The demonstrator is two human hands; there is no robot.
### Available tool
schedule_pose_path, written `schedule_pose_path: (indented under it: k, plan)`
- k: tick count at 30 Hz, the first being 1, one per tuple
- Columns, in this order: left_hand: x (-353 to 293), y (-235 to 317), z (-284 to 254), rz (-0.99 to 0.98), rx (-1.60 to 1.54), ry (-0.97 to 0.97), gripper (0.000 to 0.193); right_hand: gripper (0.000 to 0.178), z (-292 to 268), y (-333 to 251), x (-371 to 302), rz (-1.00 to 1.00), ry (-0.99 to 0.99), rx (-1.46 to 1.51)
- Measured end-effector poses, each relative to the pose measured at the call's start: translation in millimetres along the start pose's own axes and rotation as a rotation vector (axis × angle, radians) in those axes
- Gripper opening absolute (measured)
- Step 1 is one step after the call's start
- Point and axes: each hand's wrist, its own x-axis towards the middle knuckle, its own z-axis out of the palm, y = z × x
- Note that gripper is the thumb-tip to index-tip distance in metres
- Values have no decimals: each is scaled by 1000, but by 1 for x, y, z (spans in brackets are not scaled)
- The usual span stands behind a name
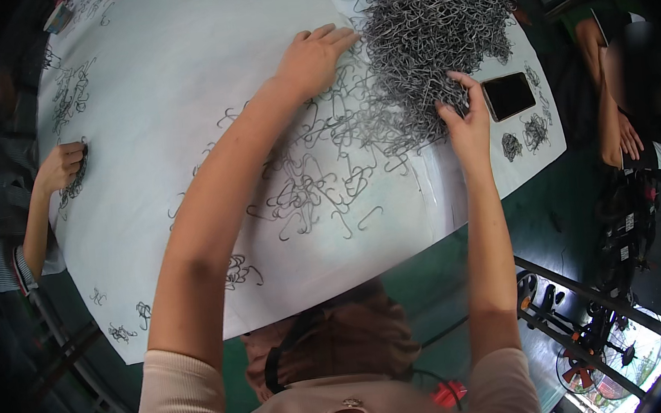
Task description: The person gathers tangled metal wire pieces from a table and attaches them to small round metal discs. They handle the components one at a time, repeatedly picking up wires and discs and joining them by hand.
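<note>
A big heap of dark S-shaped wire hooks (434, 40) lies at the far right of the white-covered table (200, 68). My left hand (317, 58) reaches to the heap's left side, fingers stretched out, its edge low over the sheet. At the heap's near right edge my right hand (467, 116) curves with thumb and fingers apart, touching the hooks there. Loose wire hooks (305, 189) spread thinly between my forearms, and a smaller cluster (238, 271) lies by my left forearm. Whatever is under my left palm is hidden.
Right of the heap lie a dark phone (509, 96) and small hook clumps (535, 132). Across the left edge, a co-worker's hand (67, 163) rests by more hooks (73, 95). Another person (623, 94) sits at the right. A fan (580, 365) stands lower right.
</note>
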Motion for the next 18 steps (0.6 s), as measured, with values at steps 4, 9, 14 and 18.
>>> schedule_pose_path:
  k: [4, 9, 14, 18]
  plan:
    - [-1, -2, -33, -189, -10, -254, 31, 45, -5, 8, -8, 107, 77, 181]
    - [10, -21, -44, -319, -344, -277, 18, 43, 11, 30, -15, 51, 203, 317]
    - [27, -14, -26, -420, -167, -360, 21, 43, 17, 30, -22, 12, 210, 284]
    - [37, 0, -8, -483, -1, -362, 25, 44, 17, 34, -20, -10, 224, 348]
